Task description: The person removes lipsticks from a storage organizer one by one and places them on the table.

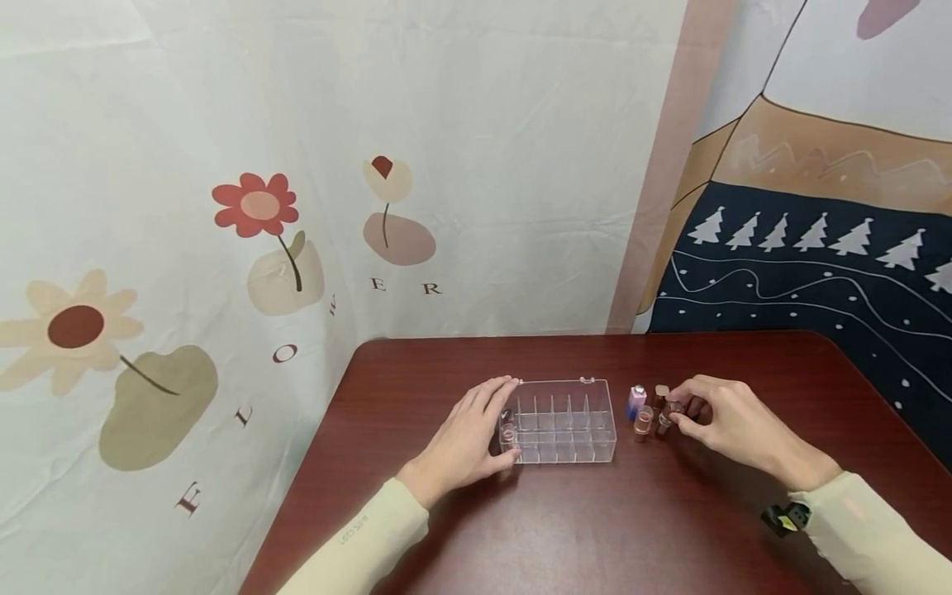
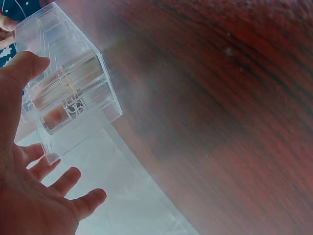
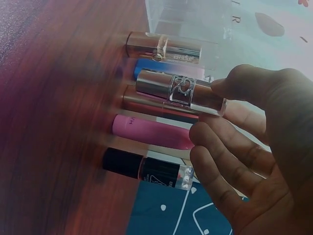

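Observation:
A clear plastic divided box (image 1: 565, 450) sits on the table, its lid raised at the back. My left hand (image 1: 468, 434) holds the box's left end, thumb at the front wall, fingers at the far side. Two lipstick tubes stand in the end compartments, one with an ornate silver emblem (image 2: 75, 107). My right hand (image 1: 732, 426) pinches a lipstick tube (image 3: 183, 90) with a similar emblem between thumb and fingertips. Close behind it stand a gold tube (image 3: 142, 47), a blue-pink tube (image 3: 146, 70), a brown tube (image 3: 146, 103), a pink tube (image 3: 149, 131) and a black tube (image 3: 146, 169).
The dark red wooden table (image 1: 558, 529) bears the box and the cluster of tubes to its right. A pale cloth with flower prints (image 1: 483, 165) hangs behind and at the left. A dark blue patterned cloth (image 1: 803, 281) hangs at the right.

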Motion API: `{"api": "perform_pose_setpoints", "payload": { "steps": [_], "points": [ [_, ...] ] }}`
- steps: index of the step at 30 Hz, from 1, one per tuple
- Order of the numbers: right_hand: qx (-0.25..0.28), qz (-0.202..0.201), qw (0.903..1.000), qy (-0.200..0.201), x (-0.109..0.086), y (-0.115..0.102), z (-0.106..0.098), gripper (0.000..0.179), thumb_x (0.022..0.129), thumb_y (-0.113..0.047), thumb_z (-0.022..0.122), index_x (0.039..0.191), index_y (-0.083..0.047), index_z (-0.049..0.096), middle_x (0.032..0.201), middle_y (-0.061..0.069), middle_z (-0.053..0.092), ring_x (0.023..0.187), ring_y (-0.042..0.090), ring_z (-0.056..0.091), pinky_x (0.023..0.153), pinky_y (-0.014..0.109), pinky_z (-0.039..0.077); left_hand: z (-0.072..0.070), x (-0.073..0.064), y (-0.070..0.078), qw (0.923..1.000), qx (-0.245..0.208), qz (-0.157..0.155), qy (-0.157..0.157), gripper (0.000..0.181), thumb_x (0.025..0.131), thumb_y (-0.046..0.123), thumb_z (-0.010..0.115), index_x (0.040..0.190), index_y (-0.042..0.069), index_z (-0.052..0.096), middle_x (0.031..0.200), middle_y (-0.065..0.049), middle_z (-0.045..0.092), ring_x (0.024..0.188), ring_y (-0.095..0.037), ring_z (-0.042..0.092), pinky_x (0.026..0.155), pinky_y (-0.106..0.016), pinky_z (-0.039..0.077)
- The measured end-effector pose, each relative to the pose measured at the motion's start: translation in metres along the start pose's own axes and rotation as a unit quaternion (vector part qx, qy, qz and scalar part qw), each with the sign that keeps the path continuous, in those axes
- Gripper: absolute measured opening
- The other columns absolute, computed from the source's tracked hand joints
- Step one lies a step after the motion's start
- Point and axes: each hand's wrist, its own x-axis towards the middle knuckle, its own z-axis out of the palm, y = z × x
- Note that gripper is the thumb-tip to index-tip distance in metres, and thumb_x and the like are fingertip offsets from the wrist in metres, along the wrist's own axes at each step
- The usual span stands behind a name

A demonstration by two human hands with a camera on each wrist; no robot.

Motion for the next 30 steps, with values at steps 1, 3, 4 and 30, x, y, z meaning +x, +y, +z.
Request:
{"api": "perform_pose_setpoints", "payload": {
  "steps": [1, 3, 4, 30],
  "points": [
    [0.000, -0.002, 1.0000, 0.001, -0.0003, 0.0002, 0.0006, 0.033, 0.084, -0.003, 0.101, 0.110, -0.017, 0.084, 0.096, -0.013, 0.077, 0.080, 0.000, 0.066, 0.067, 0.024, 0.060, 0.0001, 0.0000, 0.0000, 1.0000, 0.000, 0.000, 0.000, 0.110, 0.094, 0.044, 0.094, 0.181, 0.009, 0.037, 0.180, -0.015, 0.048, 0.166, -0.039, 0.051, 0.136, -0.058, 0.049],
    [0.000, -0.001, 1.0000, 0.001, -0.0008, 0.0006, 0.0016, 0.033, 0.084, -0.003, 0.101, 0.109, -0.018, 0.084, 0.096, -0.013, 0.077, 0.080, 0.000, 0.066, 0.067, 0.024, 0.061, 0.0003, 0.0002, -0.0002, 1.0000, -0.002, 0.001, -0.001, 0.110, 0.094, 0.044, 0.094, 0.180, 0.009, 0.037, 0.180, -0.015, 0.048, 0.165, -0.040, 0.051, 0.136, -0.059, 0.049],
    [0.001, 0.001, 1.0000, -0.001, -0.0009, 0.0007, 0.0020, 0.033, 0.084, -0.003, 0.100, 0.110, -0.018, 0.084, 0.096, -0.013, 0.077, 0.080, 0.000, 0.066, 0.067, 0.025, 0.061, 0.0004, 0.0002, -0.0003, 1.0000, -0.003, 0.001, -0.001, 0.110, 0.094, 0.044, 0.094, 0.180, 0.009, 0.037, 0.180, -0.015, 0.048, 0.165, -0.040, 0.052, 0.136, -0.059, 0.049],
    [-0.001, 0.026, 0.9990, -0.036, 0.0001, 0.0040, 0.0093, 0.028, 0.088, -0.007, 0.100, 0.111, -0.015, 0.086, 0.098, -0.009, 0.081, 0.082, 0.002, 0.069, 0.070, 0.026, 0.064, -0.0007, 0.0013, -0.0012, 0.9997, -0.014, -0.008, -0.016, 0.109, 0.096, 0.044, 0.093, 0.182, 0.010, 0.034, 0.182, -0.013, 0.045, 0.166, -0.040, 0.050, 0.137, -0.060, 0.048]
  ]
}}
